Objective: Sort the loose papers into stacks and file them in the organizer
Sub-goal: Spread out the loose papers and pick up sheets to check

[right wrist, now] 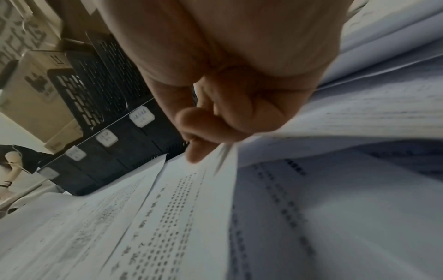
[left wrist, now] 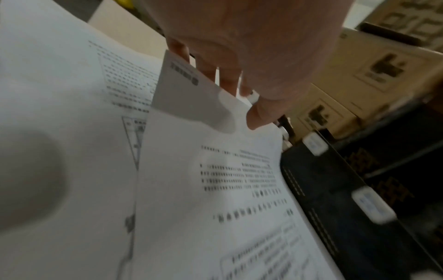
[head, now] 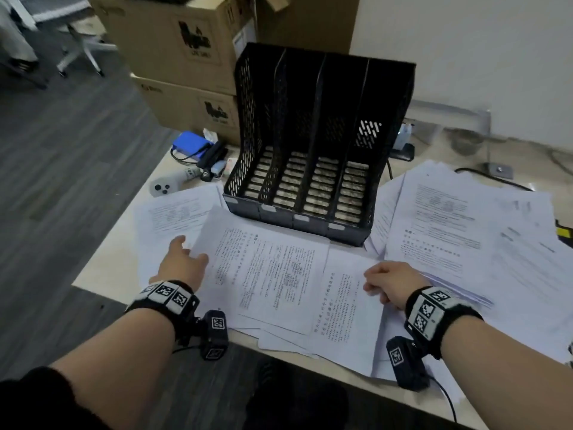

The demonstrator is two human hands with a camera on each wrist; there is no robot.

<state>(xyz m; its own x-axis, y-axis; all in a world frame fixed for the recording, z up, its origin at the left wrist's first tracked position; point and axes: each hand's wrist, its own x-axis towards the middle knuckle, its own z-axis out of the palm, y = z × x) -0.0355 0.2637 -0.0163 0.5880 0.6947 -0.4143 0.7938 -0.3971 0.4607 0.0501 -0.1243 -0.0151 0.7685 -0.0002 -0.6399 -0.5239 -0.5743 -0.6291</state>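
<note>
On the desk, left to right: left hand (head: 181,262) pinches the edge of a printed sheet (head: 266,268); organizer (head: 313,144) behind stands with all four slots bare; right hand (head: 392,285), fingers curled, grips the neighbouring sheet's (head: 344,308) edge; a big loose heap (head: 483,237) right. Sorting barely begun, nothing filed.

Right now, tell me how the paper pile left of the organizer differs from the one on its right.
The left pile is thin, only a few sheets; the right pile is thick and fanned out widely. The left hand lies beside the left pile and lifts a corner of the center sheet; the right hand pinches sheets at the right pile's near edge. Both are white printed pages lying flat on the desk, and the organizer holds no paper yet.
</note>
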